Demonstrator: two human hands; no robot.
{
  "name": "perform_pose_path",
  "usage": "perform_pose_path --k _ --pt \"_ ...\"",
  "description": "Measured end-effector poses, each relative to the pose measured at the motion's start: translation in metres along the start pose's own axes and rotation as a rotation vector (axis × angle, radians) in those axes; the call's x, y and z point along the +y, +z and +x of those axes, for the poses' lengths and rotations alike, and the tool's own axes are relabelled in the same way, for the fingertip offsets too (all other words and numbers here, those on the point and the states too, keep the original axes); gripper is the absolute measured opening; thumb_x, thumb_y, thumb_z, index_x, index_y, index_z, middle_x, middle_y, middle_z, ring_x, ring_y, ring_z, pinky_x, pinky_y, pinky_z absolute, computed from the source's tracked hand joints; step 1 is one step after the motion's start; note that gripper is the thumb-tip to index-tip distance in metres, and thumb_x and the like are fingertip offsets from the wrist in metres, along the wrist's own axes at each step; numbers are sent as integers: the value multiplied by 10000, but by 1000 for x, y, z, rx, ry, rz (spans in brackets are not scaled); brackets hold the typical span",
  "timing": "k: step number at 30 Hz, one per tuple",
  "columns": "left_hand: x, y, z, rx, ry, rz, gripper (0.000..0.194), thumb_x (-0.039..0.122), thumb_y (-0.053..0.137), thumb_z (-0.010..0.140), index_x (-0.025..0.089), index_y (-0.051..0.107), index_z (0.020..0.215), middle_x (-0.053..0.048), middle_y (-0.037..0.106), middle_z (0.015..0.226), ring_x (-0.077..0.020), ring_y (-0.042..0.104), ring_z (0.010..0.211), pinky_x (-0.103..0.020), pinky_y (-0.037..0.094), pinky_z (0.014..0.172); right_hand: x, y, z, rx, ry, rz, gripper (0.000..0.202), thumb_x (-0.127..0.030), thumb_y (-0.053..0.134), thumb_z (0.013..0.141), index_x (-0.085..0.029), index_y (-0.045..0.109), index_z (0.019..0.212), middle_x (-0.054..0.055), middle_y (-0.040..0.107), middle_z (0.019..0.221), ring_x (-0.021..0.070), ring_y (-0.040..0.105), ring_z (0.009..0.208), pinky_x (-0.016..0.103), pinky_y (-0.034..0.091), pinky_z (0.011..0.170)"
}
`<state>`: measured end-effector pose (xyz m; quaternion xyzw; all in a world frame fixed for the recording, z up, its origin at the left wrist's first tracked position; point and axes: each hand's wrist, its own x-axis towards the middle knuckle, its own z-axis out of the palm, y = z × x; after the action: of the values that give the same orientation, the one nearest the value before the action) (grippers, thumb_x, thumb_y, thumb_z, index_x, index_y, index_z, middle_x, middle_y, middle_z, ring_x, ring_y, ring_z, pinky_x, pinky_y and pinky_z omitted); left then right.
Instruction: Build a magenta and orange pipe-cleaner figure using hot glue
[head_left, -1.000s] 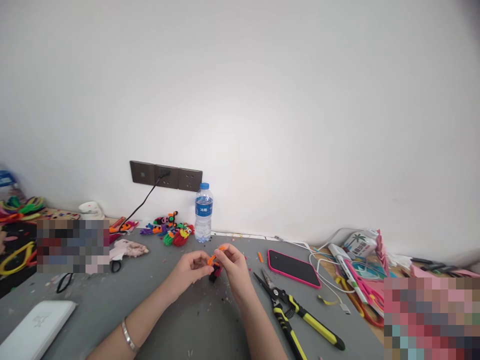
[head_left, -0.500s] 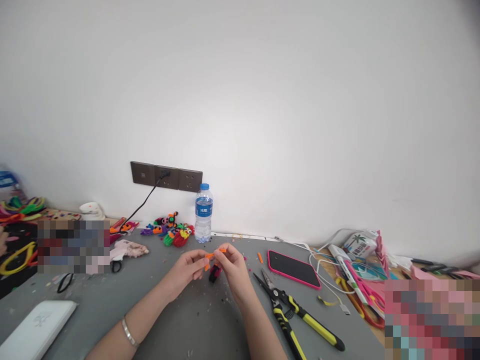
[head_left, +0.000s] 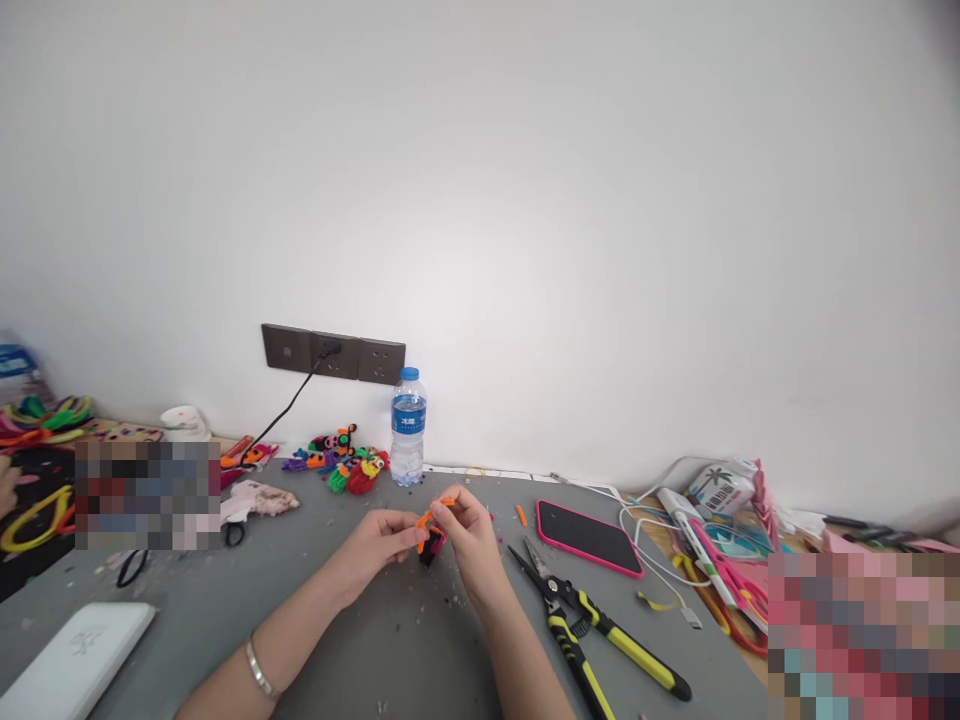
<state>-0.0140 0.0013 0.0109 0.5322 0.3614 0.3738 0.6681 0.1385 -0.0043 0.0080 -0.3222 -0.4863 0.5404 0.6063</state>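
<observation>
Close together over the grey table, my left hand (head_left: 390,542) and my right hand (head_left: 466,525) both pinch an orange pipe cleaner (head_left: 422,522). It is bent, and one end sticks out above my right fingers. Just beneath it is a small black and pink fuzzy piece (head_left: 430,549), partly covered by my fingers; I cannot tell which hand supports it. A short orange piece (head_left: 521,515) lies on the table right of my right hand. Yellow and black pruning shears (head_left: 581,625) lie nearby with their blades apart.
A water bottle (head_left: 408,430) stands by the wall beside colourful fuzzy figures (head_left: 352,465). To the right are a pink-edged phone (head_left: 589,538), white cables (head_left: 660,570) and pink scissors (head_left: 724,575). A white power bank (head_left: 79,655) lies front left. Another person's hand (head_left: 6,485) shows at the left edge.
My left fingers have moved slightly right, closer to my right hand. The orange pipe cleaner has shifted angle, and more of the black and pink piece shows.
</observation>
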Motion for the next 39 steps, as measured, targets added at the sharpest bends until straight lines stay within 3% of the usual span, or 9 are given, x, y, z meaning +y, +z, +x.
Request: perform_pose_path --k 8,16,29,39 --pt "0 6 1 33 18 -232 238 365 756 714 142 680 678 19 507 698 -86 360 598 -208 324 569 1 1 -1 45 -77 12 187 -327 661 811 -192 566 723 -19 554 700 131 505 661 239 390 628" --pt "-4 5 1 74 3 -353 233 356 737 749 156 626 703 50 476 573 -78 389 548 -199 342 549 -3 1 0 8 -56 -63 167 -329 690 774 -185 609 745 3 603 716 158 561 713 266 429 678" --pt "1 5 1 120 135 -409 227 298 705 790 165 568 667 32 547 613 -84 461 598 -186 413 614 3 4 -1 -42 -131 -227 126 -304 630 823 -185 627 781 13 591 745 151 532 698 264 410 635" --pt "-2 4 3 182 173 -455 212 284 751 740 166 588 673 30 586 623 -84 503 612 -184 441 626 11 6 0 -72 -145 -184 103 -293 639 815 -195 638 785 13 620 747 156 562 703 269 437 644"
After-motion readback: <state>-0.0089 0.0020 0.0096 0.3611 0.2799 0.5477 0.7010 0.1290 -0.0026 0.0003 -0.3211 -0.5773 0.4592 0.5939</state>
